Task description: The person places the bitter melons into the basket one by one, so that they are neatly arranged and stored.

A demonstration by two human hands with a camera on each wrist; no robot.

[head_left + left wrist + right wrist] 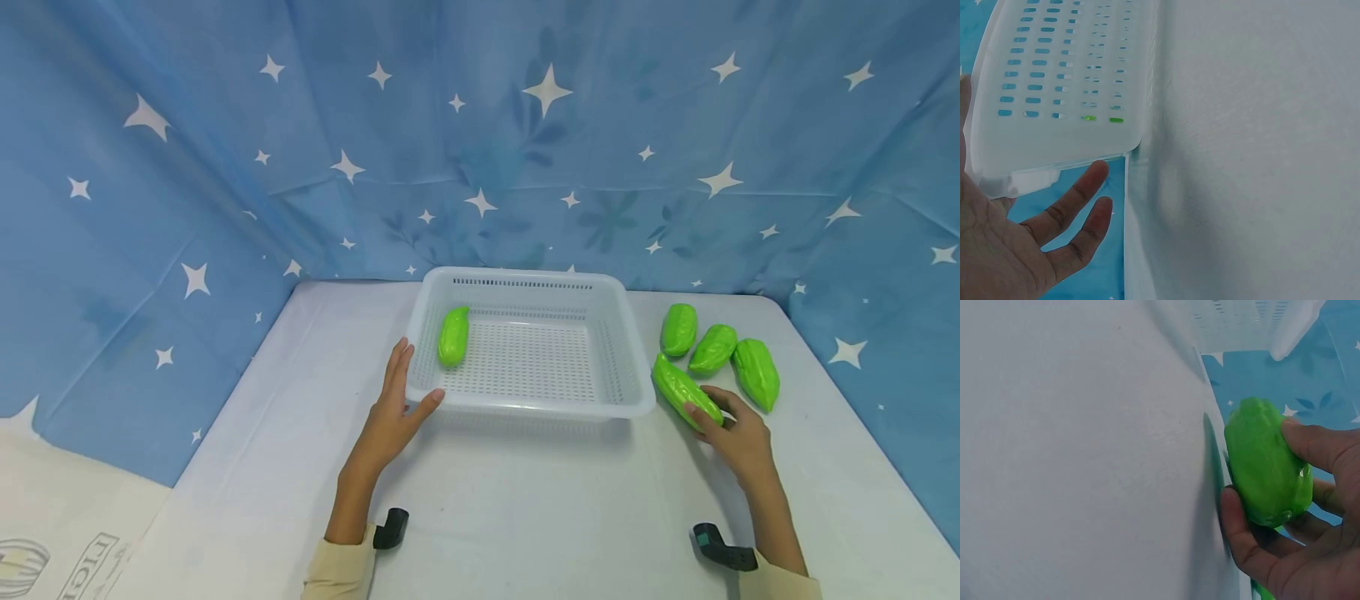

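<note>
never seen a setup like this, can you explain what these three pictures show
There is no machine here, just a person's two bare hands. The widest picture comes from a camera worn on the head; the others come from cameras on the left and right wrists. On the white surface stands a white basket with one green object inside. Three similar objects lie to its right. The right hand holds a fifth object; the left hand is beside the basket.
</note>
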